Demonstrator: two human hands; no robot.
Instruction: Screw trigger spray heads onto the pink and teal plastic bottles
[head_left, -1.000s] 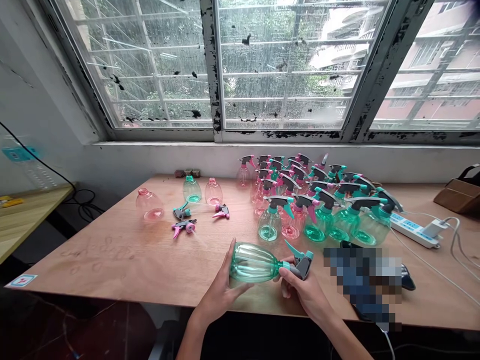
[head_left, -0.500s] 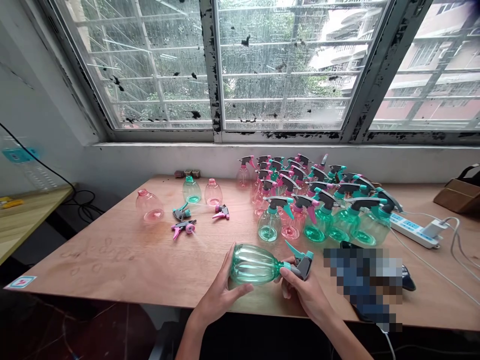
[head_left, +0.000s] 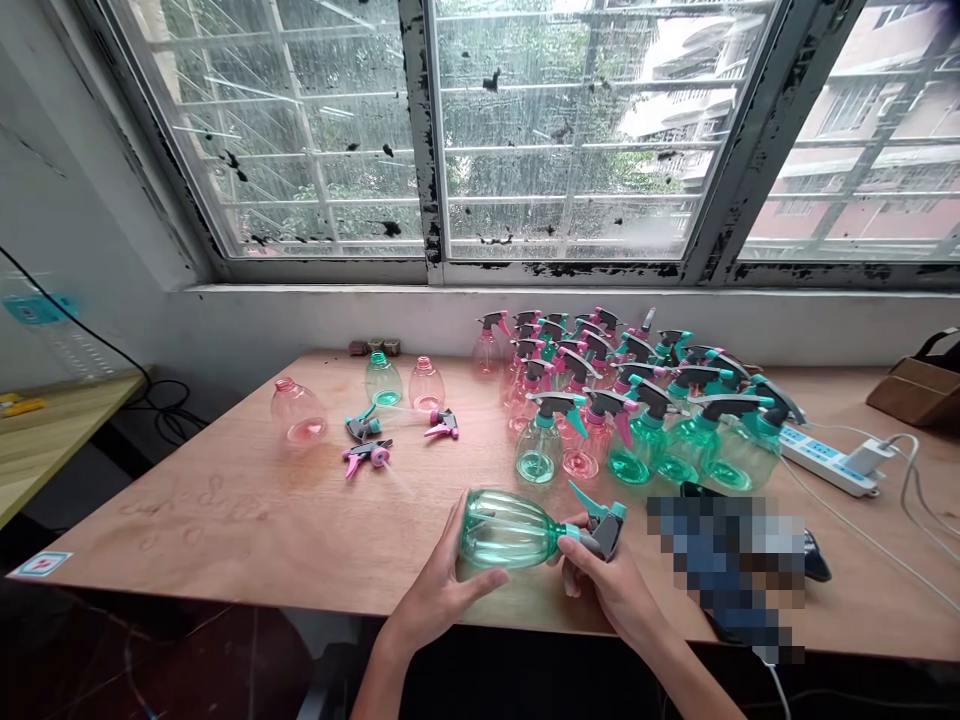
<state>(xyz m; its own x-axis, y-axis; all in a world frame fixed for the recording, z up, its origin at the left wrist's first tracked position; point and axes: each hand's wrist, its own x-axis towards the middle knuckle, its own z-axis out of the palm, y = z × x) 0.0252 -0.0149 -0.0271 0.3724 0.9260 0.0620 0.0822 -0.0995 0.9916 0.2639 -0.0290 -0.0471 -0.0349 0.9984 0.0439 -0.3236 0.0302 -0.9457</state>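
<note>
A clear green spray bottle [head_left: 510, 530] lies sideways in the air between my hands, above the table's front edge. My left hand [head_left: 450, 578] is closed around its base end, thumb below. At the neck, my right hand [head_left: 596, 572] grips the collar of the grey and teal spray head [head_left: 609, 530], which sits on the bottle mouth; some right fingers are hidden behind it. Beyond are loose spray heads: a teal one [head_left: 364, 427], a pink one [head_left: 367, 456] and another pink one [head_left: 444, 425]. Headless bottles stand behind them: pink [head_left: 298, 412], green [head_left: 384, 380] and pink [head_left: 427, 385].
Several pink and green spray bottles with heads [head_left: 589, 435] stand crowded at the back right. Right of them lie a white power strip [head_left: 829, 460] with cables and a brown box [head_left: 919, 390]. A blurred-out object [head_left: 735, 570] lies near my right hand.
</note>
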